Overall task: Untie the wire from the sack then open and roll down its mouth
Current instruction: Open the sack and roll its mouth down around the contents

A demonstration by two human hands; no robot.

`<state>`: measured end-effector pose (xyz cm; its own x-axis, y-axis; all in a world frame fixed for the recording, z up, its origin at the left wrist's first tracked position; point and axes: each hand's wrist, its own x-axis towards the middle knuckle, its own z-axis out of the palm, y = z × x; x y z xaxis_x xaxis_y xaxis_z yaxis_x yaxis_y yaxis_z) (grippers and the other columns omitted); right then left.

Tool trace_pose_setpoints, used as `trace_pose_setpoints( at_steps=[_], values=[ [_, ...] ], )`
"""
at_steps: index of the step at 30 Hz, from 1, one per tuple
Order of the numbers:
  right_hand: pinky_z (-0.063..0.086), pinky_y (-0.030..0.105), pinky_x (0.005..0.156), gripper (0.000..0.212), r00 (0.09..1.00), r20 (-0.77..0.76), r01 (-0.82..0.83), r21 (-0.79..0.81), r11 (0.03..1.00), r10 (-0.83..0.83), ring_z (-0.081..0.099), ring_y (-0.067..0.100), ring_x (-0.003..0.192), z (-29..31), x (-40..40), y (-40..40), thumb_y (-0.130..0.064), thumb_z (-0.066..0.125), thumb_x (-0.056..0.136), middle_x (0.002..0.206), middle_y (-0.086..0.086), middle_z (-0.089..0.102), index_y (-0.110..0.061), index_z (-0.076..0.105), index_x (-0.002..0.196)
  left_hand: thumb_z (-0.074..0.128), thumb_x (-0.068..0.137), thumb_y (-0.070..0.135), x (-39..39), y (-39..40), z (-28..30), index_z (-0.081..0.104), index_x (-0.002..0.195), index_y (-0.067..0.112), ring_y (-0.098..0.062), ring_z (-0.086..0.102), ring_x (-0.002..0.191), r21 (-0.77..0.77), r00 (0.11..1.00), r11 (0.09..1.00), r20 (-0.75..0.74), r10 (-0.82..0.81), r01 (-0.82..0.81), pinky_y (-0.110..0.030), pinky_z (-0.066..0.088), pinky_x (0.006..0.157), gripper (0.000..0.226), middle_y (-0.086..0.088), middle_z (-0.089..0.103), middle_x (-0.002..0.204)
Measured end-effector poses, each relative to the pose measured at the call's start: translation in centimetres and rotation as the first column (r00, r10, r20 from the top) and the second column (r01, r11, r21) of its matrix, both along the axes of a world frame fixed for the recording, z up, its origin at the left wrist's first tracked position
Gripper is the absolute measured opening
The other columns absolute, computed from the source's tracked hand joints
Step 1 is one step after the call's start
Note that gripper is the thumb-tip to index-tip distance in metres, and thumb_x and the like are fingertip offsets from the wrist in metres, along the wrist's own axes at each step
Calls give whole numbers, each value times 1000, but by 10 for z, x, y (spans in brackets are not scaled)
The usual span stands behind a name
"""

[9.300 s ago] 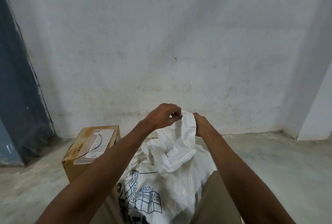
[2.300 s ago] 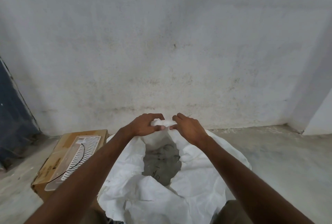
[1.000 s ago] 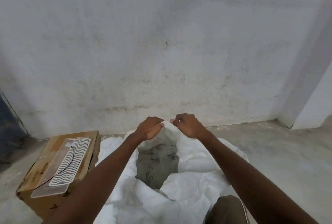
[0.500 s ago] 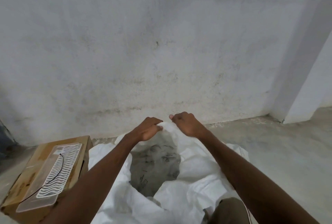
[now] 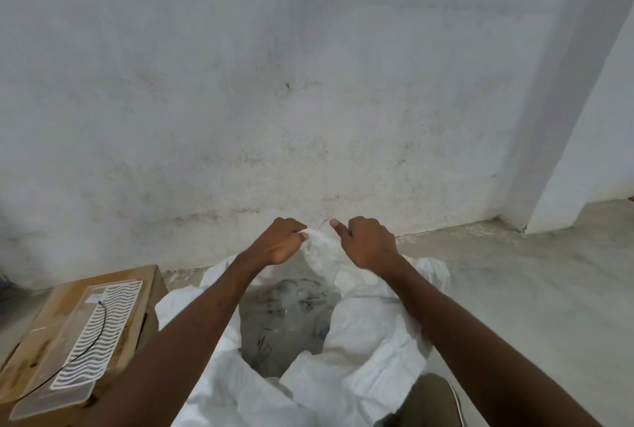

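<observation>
A white woven sack (image 5: pixel 374 354) stands on the floor in front of me with its mouth wide open. Grey material with dark marks (image 5: pixel 288 317) shows inside. My left hand (image 5: pixel 279 243) and my right hand (image 5: pixel 367 243) both pinch the far rim of the sack's mouth (image 5: pixel 319 241), close together, with the cloth bunched between them. The near and side parts of the rim lie folded outward. A thin black wire (image 5: pixel 92 334) rests on a clear plate on the box to the left.
A cardboard box (image 5: pixel 44 317) stands left of the sack, topped by a clear plastic plate with white wavy lines (image 5: pixel 99 327). A stained white wall (image 5: pixel 308 101) rises just behind. Bare concrete floor (image 5: pixel 514 289) extends to the right. My trouser leg (image 5: pixel 432 399) shows at the bottom.
The once bunched sack mouth now gapes open. In the last second my hands stayed on the far rim, and the view swung right, so the box sits further left.
</observation>
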<state>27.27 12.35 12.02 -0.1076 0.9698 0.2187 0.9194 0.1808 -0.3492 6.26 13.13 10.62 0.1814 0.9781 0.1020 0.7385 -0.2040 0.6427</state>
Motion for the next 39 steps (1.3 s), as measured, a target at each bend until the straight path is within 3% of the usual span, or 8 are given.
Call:
trace_pose_setpoints(
  at_steps=[3, 7, 11, 16, 22, 30, 34, 39],
  values=[
    [39, 33, 67, 59, 988, 139, 54, 126, 991, -71, 67, 28, 81, -13, 3, -12, -61, 18, 103, 91, 7, 71, -18, 49, 78, 51, 91, 23, -2, -4, 10, 58, 79, 3, -21, 50, 72, -20, 998, 1000, 50, -23, 24, -34, 36, 70, 24, -8, 58, 76],
    [50, 42, 94, 80, 943, -327, -54, -348, 936, -67, 65, 36, 111, 13, 8, -1, -68, 21, 100, 123, 18, 67, -3, 63, 121, 49, 103, 39, 19, -22, 16, 61, 120, 31, -2, 57, 107, 39, 976, 978, 75, -207, 204, -14, 41, 89, 22, 17, 63, 119],
    [52, 43, 98, 87, 880, -475, -250, -489, 836, -14, 68, 31, 102, 34, 16, -4, -76, 19, 95, 106, 13, 72, -7, 71, 108, 49, 101, 30, 25, -20, 17, 51, 72, 33, -1, 47, 65, 80, 984, 982, 34, -174, 171, -26, 36, 67, 30, 20, 55, 71],
    [46, 39, 78, 67, 997, 46, 54, -9, 999, -53, 64, 26, 85, 7, 10, -28, -72, 15, 97, 90, 7, 67, -18, 48, 78, 53, 90, 24, 19, -7, 18, 42, 60, 23, -17, 42, 64, 0, 992, 999, 125, 32, -32, -34, 32, 67, 32, 5, 47, 65],
    [50, 41, 100, 91, 823, -563, -185, -401, 897, -82, 65, 29, 109, 29, 24, -16, -80, 18, 93, 120, 14, 68, -7, 67, 116, 42, 101, 53, 43, -26, 15, 53, 126, 35, 6, 53, 102, 137, 961, 953, -102, -257, 270, -12, 41, 89, 33, 19, 59, 113],
    [42, 37, 73, 77, 984, -56, 172, 55, 983, -169, 67, 31, 89, 5, 18, -48, -82, 10, 89, 88, 7, 67, -19, 50, 73, 49, 98, 28, 58, -23, 25, 58, 68, 16, -21, 56, 68, 35, 993, 998, -105, -46, 50, -32, 39, 64, 33, 3, 59, 67],
    [46, 37, 85, 88, 867, -472, 19, -289, 957, -160, 65, 28, 103, 17, 27, -43, -78, 12, 94, 123, 14, 67, -11, 66, 115, 52, 102, 30, 68, -37, 36, 60, 123, 26, -6, 58, 104, 0, 958, 959, -36, -284, 284, -25, 45, 88, 24, 7, 65, 119],
    [51, 38, 89, 90, 845, -502, -63, -438, 897, -185, 65, 28, 106, 22, 41, -50, -79, 12, 93, 124, 16, 66, -12, 67, 115, 49, 104, 26, 75, -44, 34, 51, 76, 21, -14, 51, 66, 140, 951, 958, -224, -214, 248, -31, 35, 62, 28, 8, 54, 69]
  ],
)
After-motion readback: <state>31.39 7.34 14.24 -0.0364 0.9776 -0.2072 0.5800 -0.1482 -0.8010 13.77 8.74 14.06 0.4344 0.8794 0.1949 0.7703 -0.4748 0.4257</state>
